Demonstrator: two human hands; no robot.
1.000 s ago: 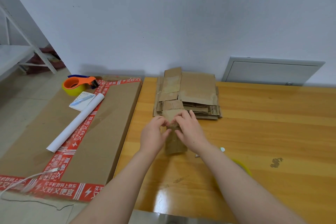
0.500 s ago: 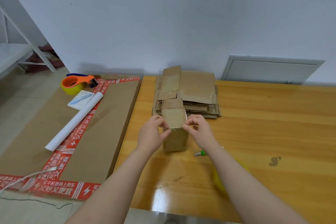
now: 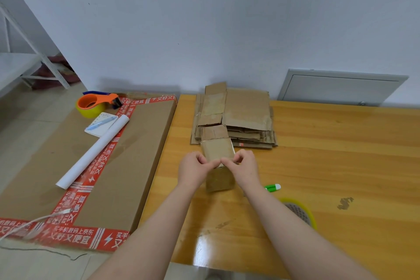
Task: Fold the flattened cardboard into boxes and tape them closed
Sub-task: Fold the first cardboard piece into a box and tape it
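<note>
A small brown cardboard box stands upright on the wooden table, its top flaps folded over. My left hand pinches the near edge of the top flap from the left. My right hand pinches the same edge from the right, fingertips nearly meeting. Behind the box lies a stack of flattened cardboard. A yellow tape roll lies on the table, partly hidden by my right forearm. An orange tape dispenser sits far left.
A large flat carton with red printed tape adjoins the table's left side; it carries a white paper roll, a notepad with a pen and a white cable. A green and white marker lies right of the box.
The box has been stood up from flat and its top flap folded down. Both hands moved from pressing it together to pinching the near edge of the top.
</note>
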